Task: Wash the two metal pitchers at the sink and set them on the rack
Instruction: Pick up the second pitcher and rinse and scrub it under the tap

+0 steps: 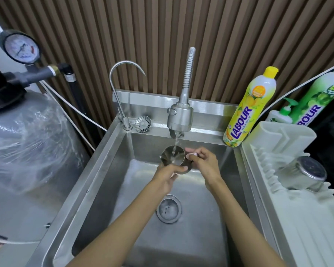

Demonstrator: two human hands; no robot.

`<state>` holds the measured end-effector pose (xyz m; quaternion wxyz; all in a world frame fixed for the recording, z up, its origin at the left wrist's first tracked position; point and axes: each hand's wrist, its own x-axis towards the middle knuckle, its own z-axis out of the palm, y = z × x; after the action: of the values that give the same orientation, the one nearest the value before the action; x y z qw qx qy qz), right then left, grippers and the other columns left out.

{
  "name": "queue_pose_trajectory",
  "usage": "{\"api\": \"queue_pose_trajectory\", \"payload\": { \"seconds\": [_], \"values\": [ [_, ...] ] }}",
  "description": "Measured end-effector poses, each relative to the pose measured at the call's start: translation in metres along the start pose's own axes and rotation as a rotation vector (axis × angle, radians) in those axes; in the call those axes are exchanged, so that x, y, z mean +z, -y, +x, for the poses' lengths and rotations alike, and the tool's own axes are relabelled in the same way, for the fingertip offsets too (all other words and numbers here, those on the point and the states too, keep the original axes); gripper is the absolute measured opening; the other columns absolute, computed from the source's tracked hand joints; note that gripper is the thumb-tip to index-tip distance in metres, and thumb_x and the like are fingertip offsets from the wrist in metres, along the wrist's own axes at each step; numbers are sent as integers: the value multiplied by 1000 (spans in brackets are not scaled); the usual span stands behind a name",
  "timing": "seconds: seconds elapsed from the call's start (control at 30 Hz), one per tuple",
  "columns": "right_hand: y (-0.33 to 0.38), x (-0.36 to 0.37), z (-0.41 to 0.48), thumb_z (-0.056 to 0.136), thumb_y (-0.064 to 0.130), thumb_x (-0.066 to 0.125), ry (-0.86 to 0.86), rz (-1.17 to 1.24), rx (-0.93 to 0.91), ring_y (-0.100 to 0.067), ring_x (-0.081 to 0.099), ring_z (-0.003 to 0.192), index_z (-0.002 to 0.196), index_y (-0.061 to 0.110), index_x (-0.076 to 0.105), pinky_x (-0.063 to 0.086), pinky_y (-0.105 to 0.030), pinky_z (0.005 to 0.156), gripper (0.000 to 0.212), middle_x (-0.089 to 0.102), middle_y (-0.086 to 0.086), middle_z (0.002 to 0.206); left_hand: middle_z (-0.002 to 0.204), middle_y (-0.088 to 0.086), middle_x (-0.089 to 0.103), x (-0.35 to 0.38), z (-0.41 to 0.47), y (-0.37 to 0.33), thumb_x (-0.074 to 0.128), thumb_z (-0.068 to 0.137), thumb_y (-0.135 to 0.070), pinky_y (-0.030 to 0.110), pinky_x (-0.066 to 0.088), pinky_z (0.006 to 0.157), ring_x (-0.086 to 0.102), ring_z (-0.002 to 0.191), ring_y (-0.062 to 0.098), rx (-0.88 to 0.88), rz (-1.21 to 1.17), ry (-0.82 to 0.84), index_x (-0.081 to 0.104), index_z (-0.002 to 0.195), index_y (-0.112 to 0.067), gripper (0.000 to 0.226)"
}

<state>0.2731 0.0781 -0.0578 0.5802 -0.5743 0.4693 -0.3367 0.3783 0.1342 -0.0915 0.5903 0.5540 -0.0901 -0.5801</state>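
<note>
While water pours from the spray faucet (179, 116) into the steel pitcher (172, 157), both hands hold it over the sink (94, 170), just above the middle of the frame. The left hand (165, 179) has its fingers wrapped round the low part of the pitcher. The right hand (203, 163) is curled against the pitcher's right side, with the thumb up by the rim. It may have the handle, but the handle is hidden, so I cannot tell.

Wet metal is slippery. If either hand lets go too soon, the pitcher could slide out and bang down near the drain (169, 209). The pitcher is tipped, so the water hits its inside wall. It could bounce up and splash out over the sink edge. As the pitcher fills it gets heavier, and that makes a slip more likely.

The next trip is to the drying rack (297, 224) at the right side of the frame. The second pitcher (305, 174) already lies there, tipped over with its bottom facing up. A bump from the new one could make it roll. The yellow dish soap bottle (247, 112) stands at the sink's corner, right between sink and rack. A quick swing of the arm could knock it over.
</note>
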Motion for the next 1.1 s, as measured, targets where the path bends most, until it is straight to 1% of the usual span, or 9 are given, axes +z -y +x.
{"api": "queue_pose_trajectory", "payload": {
  "seconds": [0.13, 0.33, 0.47, 0.57, 0.63, 0.73, 0.87, 0.97, 1.1],
  "values": [
    [-2, -4, -10, 85, -7, 55, 89, 287, 6, -38, 62, 109, 64, 7, 46, 52, -49, 91, 26, 64, -15, 122, 107, 1, 67, 5, -12, 1, 79, 56, -8, 26, 45, 85, 60, 103, 19, 363, 194, -147, 53, 119, -22, 70],
    [5, -4, -14, 88, -4, 52, 177, 530, -17, -27, 57, 120, 67, 6, 45, 52, -42, 93, 24, 60, -18, 127, 124, -3, 56, 4, -27, -21, 84, 60, -11, 29, 41, 101, 52, 116, 13, 700, 476, -190, 43, 133, -27, 85],
    [13, -1, -19, 88, 2, 55, 108, 474, -45, -30, 61, 113, 75, 5, 48, 56, -37, 87, 15, 63, -23, 117, 127, -5, 50, 0, -35, -33, 86, 61, -19, 23, 39, 100, 49, 117, 10, 804, 617, -221, 40, 139, -21, 91],
    [22, -5, -24, 89, 9, 58, 76, 360, -72, -28, 67, 90, 82, 3, 51, 59, -33, 73, 11, 67, -19, 90, 121, -7, 53, -5, -41, -39, 86, 54, -42, 16, 40, 93, 50, 111, 7, 860, 702, -209, 43, 137, -23, 95],
    [30, -9, -25, 87, 15, 62, 34, 249, -50, -30, 68, 88, 78, 4, 53, 60, -36, 69, 17, 69, -21, 87, 107, -11, 54, -4, -46, -43, 82, 48, -58, 7, 38, 85, 53, 100, 2, 864, 734, -224, 49, 131, -23, 96],
    [46, -12, -23, 83, 22, 67, -63, -4, -39, -31, 69, 82, 71, 11, 55, 60, -43, 64, 20, 69, -20, 84, 92, -17, 59, 1, -48, -42, 80, 50, -55, -1, 39, 74, 56, 86, -13, 815, 686, -204, 58, 110, -31, 68],
    [64, -12, -25, 82, 19, 67, -164, -253, -228, -22, 65, 75, 61, 24, 49, 54, -39, 73, 28, 67, -2, 74, 96, -6, 73, 5, -35, -40, 82, 47, -54, 28, 53, 89, 67, 93, 3, 686, 563, -99, 63, 102, -31, 62],
    [63, -9, -25, 86, 9, 61, -76, -86, -246, -9, 64, 98, 65, 23, 48, 47, -27, 88, 28, 69, 7, 102, 105, -3, 70, 10, -30, -41, 87, 57, -16, 18, 50, 90, 66, 98, 3, 749, 438, -73, 56, 118, -22, 69],
    [36, -3, -20, 88, 8, 59, 90, 219, -154, -7, 59, 113, 70, 12, 45, 44, -30, 97, 24, 66, 10, 116, 123, -9, 60, 4, -31, -44, 84, 54, -17, 19, 43, 98, 56, 116, 4, 934, 486, -137, 46, 125, -37, 83]
  ]
}}
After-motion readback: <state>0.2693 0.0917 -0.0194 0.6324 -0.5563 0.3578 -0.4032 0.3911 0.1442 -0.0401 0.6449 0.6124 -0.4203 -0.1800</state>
